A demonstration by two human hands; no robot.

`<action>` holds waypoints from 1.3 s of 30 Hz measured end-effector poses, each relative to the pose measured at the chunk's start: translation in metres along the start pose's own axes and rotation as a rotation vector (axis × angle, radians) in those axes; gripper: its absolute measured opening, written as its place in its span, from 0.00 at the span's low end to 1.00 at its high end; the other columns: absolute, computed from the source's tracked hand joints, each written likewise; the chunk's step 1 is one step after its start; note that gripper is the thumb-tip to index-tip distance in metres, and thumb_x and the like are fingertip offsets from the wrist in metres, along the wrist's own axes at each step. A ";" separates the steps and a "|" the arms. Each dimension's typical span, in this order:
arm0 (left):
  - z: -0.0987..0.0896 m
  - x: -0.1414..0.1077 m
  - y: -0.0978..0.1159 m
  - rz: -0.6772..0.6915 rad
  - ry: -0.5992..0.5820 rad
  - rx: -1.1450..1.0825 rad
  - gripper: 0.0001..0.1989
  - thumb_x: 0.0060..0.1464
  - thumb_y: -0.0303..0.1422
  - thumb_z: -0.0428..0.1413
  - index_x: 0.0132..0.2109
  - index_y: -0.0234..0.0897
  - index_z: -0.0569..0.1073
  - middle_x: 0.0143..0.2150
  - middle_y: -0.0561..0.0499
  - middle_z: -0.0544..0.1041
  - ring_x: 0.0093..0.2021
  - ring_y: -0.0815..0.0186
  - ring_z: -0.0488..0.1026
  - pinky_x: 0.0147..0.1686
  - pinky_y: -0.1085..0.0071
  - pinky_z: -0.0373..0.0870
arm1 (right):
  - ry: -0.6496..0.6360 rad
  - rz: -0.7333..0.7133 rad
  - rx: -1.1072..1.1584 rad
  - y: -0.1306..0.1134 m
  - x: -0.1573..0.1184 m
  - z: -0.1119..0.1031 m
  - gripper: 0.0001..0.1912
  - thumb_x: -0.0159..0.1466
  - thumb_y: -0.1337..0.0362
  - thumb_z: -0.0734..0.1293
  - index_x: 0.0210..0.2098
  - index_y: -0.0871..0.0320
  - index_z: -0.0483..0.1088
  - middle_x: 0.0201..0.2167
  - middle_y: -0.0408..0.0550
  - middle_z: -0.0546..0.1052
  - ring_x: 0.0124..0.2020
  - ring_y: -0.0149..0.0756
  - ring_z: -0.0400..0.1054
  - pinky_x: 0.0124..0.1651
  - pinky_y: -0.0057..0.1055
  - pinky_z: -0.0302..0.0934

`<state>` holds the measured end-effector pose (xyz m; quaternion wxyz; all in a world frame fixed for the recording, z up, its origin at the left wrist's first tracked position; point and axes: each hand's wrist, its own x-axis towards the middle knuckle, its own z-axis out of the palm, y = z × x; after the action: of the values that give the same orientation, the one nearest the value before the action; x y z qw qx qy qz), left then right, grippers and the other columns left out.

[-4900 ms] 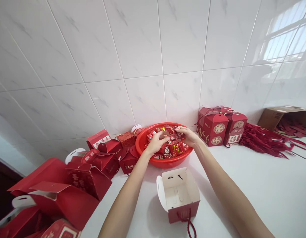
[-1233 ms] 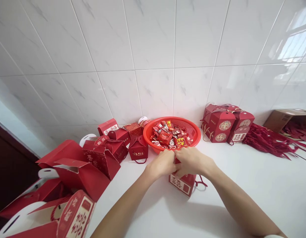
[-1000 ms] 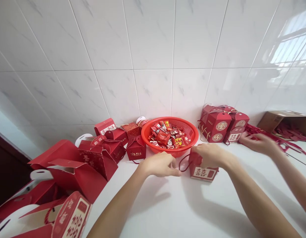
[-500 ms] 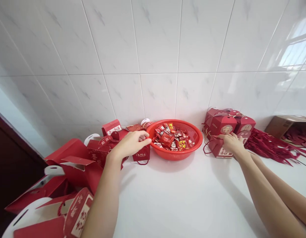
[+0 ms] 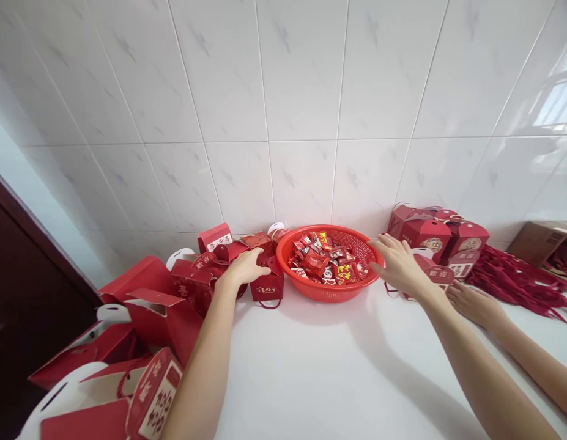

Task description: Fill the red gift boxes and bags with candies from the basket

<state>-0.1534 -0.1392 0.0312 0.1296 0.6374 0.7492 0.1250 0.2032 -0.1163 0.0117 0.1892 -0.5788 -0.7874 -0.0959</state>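
Observation:
A red plastic basket (image 5: 328, 294) of wrapped candies (image 5: 317, 263) stands against the tiled wall. On its left, my left hand (image 5: 247, 267) is open over a small dark red box (image 5: 267, 285) with a cord handle; whether the fingers touch the box I cannot tell. My right hand (image 5: 397, 261) is open at the basket's right rim, fingers spread and holding nothing. Behind its wrist stands a red box (image 5: 435, 275) with a rounded flap, partly hidden.
Red boxes (image 5: 155, 324) crowd the left side. At right are stacked red boxes (image 5: 425, 236), dark red ribbons (image 5: 512, 284) and a cardboard box (image 5: 535, 243). Another person's hand (image 5: 478, 304) rests on the white table (image 5: 338, 379) near the boxes.
My right hand has left the small red box and moved left to the basket. My left hand has shifted slightly off the basket's rim. The other person's hand now shows more fully.

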 end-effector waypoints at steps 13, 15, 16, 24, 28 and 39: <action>-0.027 -0.023 -0.017 0.090 -0.104 -0.062 0.33 0.48 0.24 0.52 0.63 0.41 0.70 0.63 0.45 0.73 0.53 0.57 0.77 0.47 0.69 0.74 | -0.107 -0.538 0.760 -0.094 0.017 0.006 0.26 0.64 0.66 0.66 0.61 0.54 0.67 0.62 0.56 0.70 0.68 0.50 0.58 0.65 0.51 0.57; -0.036 -0.037 -0.012 0.118 -0.119 -0.110 0.32 0.47 0.26 0.52 0.61 0.42 0.72 0.60 0.46 0.75 0.51 0.57 0.77 0.42 0.70 0.76 | -0.111 -0.548 0.812 -0.096 0.016 0.005 0.26 0.65 0.64 0.66 0.62 0.53 0.66 0.63 0.55 0.70 0.66 0.49 0.59 0.64 0.50 0.58; -0.040 -0.043 -0.007 0.154 -0.123 -0.137 0.30 0.48 0.27 0.53 0.60 0.43 0.73 0.58 0.47 0.77 0.51 0.57 0.77 0.41 0.71 0.76 | -0.115 -0.558 0.832 -0.097 0.014 0.004 0.25 0.65 0.64 0.66 0.62 0.53 0.66 0.62 0.54 0.70 0.66 0.48 0.61 0.64 0.50 0.59; -0.027 -0.059 0.046 0.612 -0.301 -0.227 0.11 0.55 0.30 0.51 0.38 0.36 0.79 0.35 0.51 0.80 0.33 0.66 0.74 0.32 0.74 0.68 | -0.206 -0.617 0.729 -0.098 -0.008 -0.026 0.14 0.66 0.68 0.66 0.50 0.52 0.75 0.62 0.52 0.68 0.60 0.44 0.66 0.57 0.40 0.64; -0.006 -0.047 0.063 0.681 -0.333 -0.215 0.09 0.52 0.25 0.51 0.32 0.35 0.77 0.30 0.52 0.78 0.30 0.68 0.71 0.30 0.75 0.64 | -0.241 -0.617 0.438 -0.106 -0.024 -0.038 0.11 0.64 0.71 0.68 0.44 0.56 0.77 0.52 0.54 0.73 0.49 0.43 0.71 0.50 0.40 0.66; 0.018 -0.033 0.067 0.674 -0.434 -0.053 0.08 0.45 0.21 0.49 0.24 0.35 0.70 0.23 0.55 0.67 0.27 0.69 0.60 0.26 0.73 0.54 | -0.408 -0.641 0.173 -0.119 -0.036 -0.030 0.20 0.59 0.81 0.59 0.42 0.59 0.76 0.43 0.53 0.74 0.32 0.33 0.68 0.31 0.29 0.52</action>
<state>-0.0803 -0.1613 0.0387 0.2529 0.8555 0.4498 0.0421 0.1057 -0.1957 0.0328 0.0375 -0.2926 -0.9549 0.0337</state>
